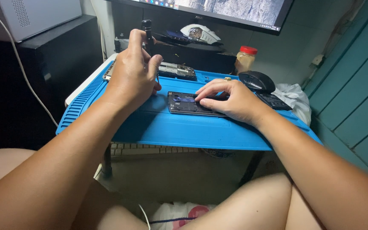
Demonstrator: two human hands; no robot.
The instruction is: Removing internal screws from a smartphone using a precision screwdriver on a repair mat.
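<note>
Head view: the left hand (133,72) is clenched around a black screwdriver (147,30), held nearly upright, handle at 12 o'clock, tip down toward the opened phone (185,103). That phone lies flat on the blue repair mat (171,127), long axis running 9 to 3 o'clock. The right hand (231,100) presses it down with spread fingers (not gripping). A black mouse (257,80) sits at the phone's 2 o'clock

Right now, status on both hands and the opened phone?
Left hand gripping black screwdriver upright. Right hand pressing down on opened phone, flat on blue mat. Circuit board behind; nothing blocking.
</note>
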